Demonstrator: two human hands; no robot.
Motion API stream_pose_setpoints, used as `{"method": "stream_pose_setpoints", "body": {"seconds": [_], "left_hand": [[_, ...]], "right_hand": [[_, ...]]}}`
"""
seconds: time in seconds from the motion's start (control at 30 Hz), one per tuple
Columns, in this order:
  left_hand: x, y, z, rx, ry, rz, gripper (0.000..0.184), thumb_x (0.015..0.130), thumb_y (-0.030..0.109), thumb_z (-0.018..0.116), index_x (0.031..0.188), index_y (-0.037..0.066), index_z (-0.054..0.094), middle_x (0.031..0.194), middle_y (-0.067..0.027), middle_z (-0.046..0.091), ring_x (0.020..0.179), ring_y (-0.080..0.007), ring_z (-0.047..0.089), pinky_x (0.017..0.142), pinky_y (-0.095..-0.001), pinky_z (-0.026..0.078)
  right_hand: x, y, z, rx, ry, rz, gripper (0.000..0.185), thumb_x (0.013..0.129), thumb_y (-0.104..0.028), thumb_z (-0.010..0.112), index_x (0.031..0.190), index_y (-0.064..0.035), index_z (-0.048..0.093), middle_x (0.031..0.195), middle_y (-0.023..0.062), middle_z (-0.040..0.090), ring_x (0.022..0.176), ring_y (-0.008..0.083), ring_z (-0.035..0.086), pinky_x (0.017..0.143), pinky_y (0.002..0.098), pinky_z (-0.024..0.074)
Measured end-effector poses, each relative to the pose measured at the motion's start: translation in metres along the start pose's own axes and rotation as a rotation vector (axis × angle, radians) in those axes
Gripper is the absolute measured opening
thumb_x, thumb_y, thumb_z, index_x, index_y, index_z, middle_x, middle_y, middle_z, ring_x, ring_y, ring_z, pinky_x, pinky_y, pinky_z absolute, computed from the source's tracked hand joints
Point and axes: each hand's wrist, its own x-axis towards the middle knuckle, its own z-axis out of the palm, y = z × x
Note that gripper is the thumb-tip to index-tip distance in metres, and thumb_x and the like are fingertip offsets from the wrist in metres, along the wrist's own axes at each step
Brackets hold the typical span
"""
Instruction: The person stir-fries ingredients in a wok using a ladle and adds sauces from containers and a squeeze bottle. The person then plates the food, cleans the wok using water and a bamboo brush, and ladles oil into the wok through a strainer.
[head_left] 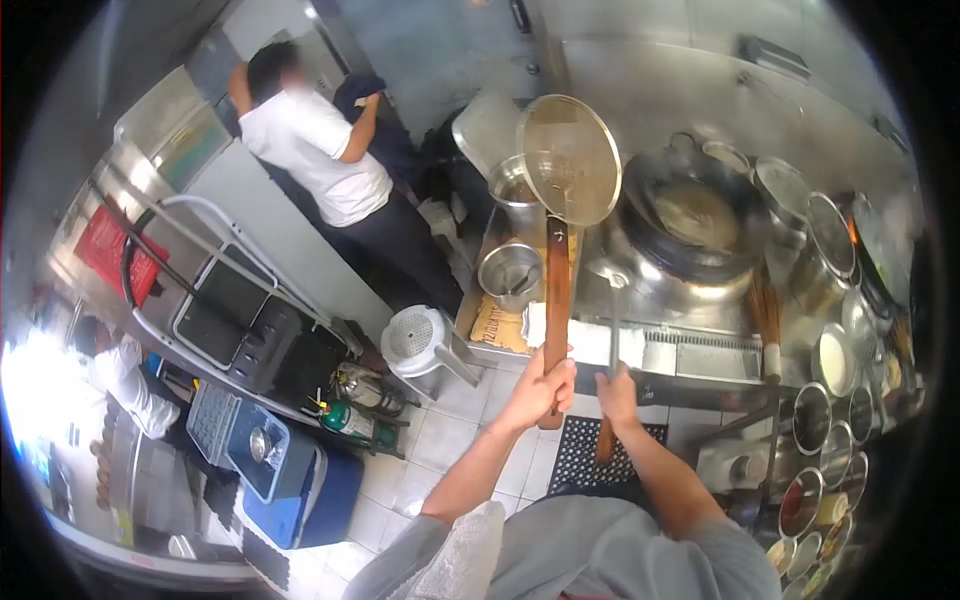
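My left hand (543, 388) is closed round the wooden handle of a large round mesh strainer (572, 150). The strainer is raised, its mesh in front of a metal pot (512, 190) at the back of the counter. In my right hand (617, 396) is a ladle (614, 318) with a metal shaft and a wooden end; its bowl lies over the steel stove top, left of the wok. A dark wok (660, 240) sits on the burner with some liquid in its bottom. Below the strainer's mesh, a smaller metal pot (510, 268) holds a utensil.
Several seasoning containers (812, 420) line the right side, near a bamboo brush (768, 330). A white plastic stool (418, 335), a green gas cylinder (345, 420) and blue bins (290, 490) stand left. A person in a white shirt (310, 140) is at the back left.
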Motion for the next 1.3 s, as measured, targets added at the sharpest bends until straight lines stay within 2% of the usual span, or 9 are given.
{"method": "stream_pose_setpoints", "body": {"seconds": [0.27,0.37,0.43,0.57,0.77,0.87,0.97,1.13,1.3], "left_hand": [[-0.01,0.016,0.029,-0.286,-0.311,-0.088,0.025,0.1,0.014,0.043,0.123,0.004,0.045,0.076,-0.0003,0.04,0.053,-0.0057,0.037,0.042,-0.021,0.037],[0.003,0.0,0.07,-0.169,-0.294,-0.066,0.025,0.1,0.012,0.043,0.124,0.006,0.043,0.077,-0.0013,0.041,0.054,-0.0069,0.04,0.044,-0.0223,0.04],[0.018,-0.021,0.107,-0.062,-0.259,-0.067,0.028,0.099,0.012,0.044,0.126,0.008,0.038,0.077,-0.0018,0.042,0.055,-0.0083,0.041,0.046,-0.0243,0.042],[0.078,-0.069,0.192,0.139,-0.472,0.08,0.028,0.098,0.013,0.046,0.124,0.007,0.036,0.083,-0.0055,0.052,0.063,-0.0142,0.056,0.052,-0.0294,0.05],[0.111,-0.086,0.298,-0.191,-0.782,-0.19,0.025,0.095,0.01,0.05,0.116,0.003,0.038,0.08,-0.0069,0.051,0.062,-0.0152,0.054,0.057,-0.0342,0.049],[0.123,-0.088,0.313,-0.18,-0.817,-0.238,0.026,0.095,0.009,0.051,0.116,0.003,0.038,0.083,-0.0066,0.049,0.063,-0.0137,0.052,0.055,-0.0317,0.046],[0.138,-0.086,0.326,-0.181,-0.801,-0.271,0.027,0.095,0.009,0.052,0.117,0.003,0.038,0.084,-0.0059,0.047,0.063,-0.0125,0.051,0.055,-0.0304,0.046],[0.155,-0.103,0.336,0.022,-0.648,-0.136,0.027,0.096,0.01,0.049,0.118,0.001,0.035,0.077,-0.0063,0.05,0.059,-0.0142,0.053,0.054,-0.0309,0.047],[0.175,-0.113,0.348,0.218,-0.466,0.029,0.025,0.095,0.007,0.047,0.114,0.0,0.032,0.071,-0.0073,0.05,0.055,-0.0152,0.054,0.053,-0.0299,0.05]], "right_hand": [[0.037,0.009,0.039,-0.644,-0.154,-0.543,0.028,0.089,-0.021,0.05,0.087,-0.0001,0.067,0.082,0.0205,0.066,0.079,0.0344,0.066,0.076,0.0441,0.0513],[0.033,-0.039,-0.046,0.09,-0.018,-0.443,0.045,0.097,-0.041,0.044,0.098,0.0006,0.063,0.092,0.0166,0.067,0.085,0.0355,0.064,0.075,0.0443,0.0507],[0.019,-0.091,-0.141,0.63,-0.546,-0.154,0.057,0.095,-0.051,0.046,0.116,0.0011,0.058,0.091,0.0098,0.064,0.081,0.0193,0.06,0.073,0.0346,0.0515],[0.014,-0.091,-0.235,0.809,-0.43,-0.251,0.041,0.095,-0.028,0.056,0.125,-0.0004,0.047,0.095,0.01,0.064,0.086,0.0159,0.061,0.076,0.0287,0.0512],[0.026,-0.035,-0.445,0.171,-0.167,-0.306,0.034,0.099,-0.027,0.046,0.114,-0.0012,0.062,0.104,0.0081,0.068,0.093,0.0183,0.062,0.087,0.031,0.048],[0.046,0.015,-0.592,-0.557,0.669,-0.238,0.035,0.089,-0.031,0.062,0.111,-0.0036,0.064,0.094,0.0142,0.069,0.081,0.0198,0.065,0.069,0.0338,0.0512],[0.043,0.09,-0.716,-0.763,0.538,0.08,0.048,0.086,-0.035,0.066,0.114,0.0039,0.06,0.079,0.0153,0.067,0.077,0.0221,0.067,0.065,0.0324,0.0521],[0.02,0.112,-0.652,0.526,-0.015,0.221,0.047,0.091,-0.014,0.058,0.13,0.0061,0.043,0.067,0.0016,0.051,0.037,0.0044,0.037,0.03,0.0209,0.0259],[0.032,0.078,-0.612,0.91,0.164,-0.007,0.017,0.097,-0.017,0.051,0.107,-0.0032,0.047,0.067,-0.0038,0.041,0.044,0.0006,0.028,0.033,0.0166,0.0185]]}}
